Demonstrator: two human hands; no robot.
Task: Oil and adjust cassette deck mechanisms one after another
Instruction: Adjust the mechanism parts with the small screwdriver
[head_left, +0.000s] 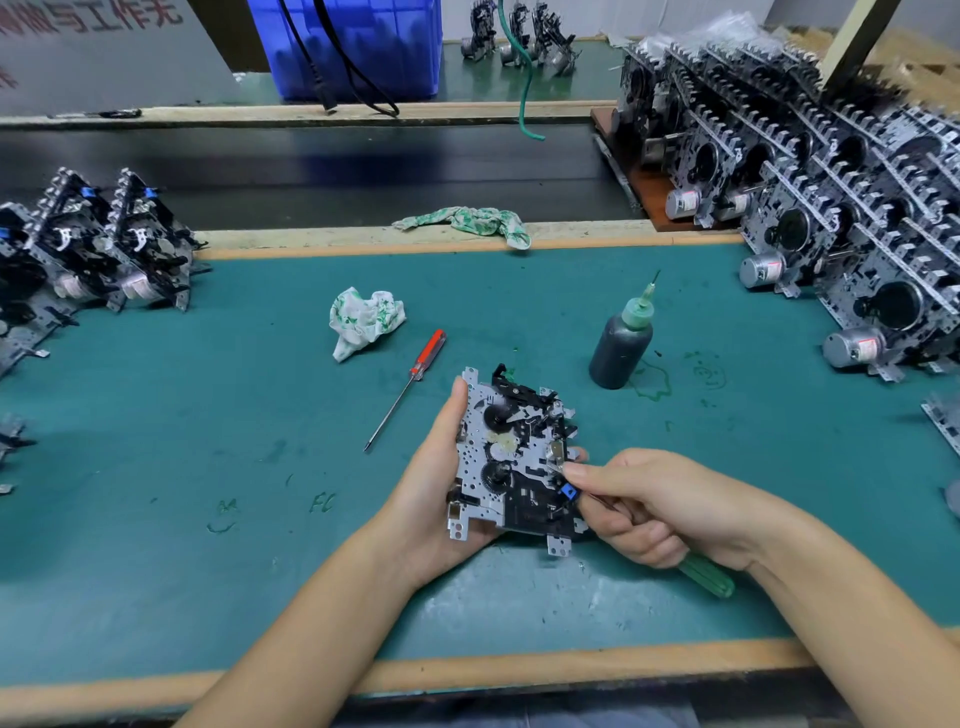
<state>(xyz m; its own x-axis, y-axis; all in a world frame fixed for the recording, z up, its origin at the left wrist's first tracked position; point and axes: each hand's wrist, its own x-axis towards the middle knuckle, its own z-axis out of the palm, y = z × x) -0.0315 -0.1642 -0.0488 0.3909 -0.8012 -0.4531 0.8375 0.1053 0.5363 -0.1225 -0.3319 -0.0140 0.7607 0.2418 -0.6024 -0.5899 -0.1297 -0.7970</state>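
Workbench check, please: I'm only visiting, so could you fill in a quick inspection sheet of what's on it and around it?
Surface: green mat with wooden edging, stained with green smears and scribbles.
Job's things: one cassette mechanism held above the mat; oil bottle with needle tip standing upright to its right; green-handled tool with its tip at the mechanism.
Clutter: red-handled screwdriver lying loose; crumpled cloth on the mat; second cloth draped over the far edge.
Hands: left hand grips the mechanism; right hand holds the tool.
Cables: black cord over a blue crate; green wire hanging.
Surroundings: stacked mechanisms right, a few left; dark conveyor belt behind.
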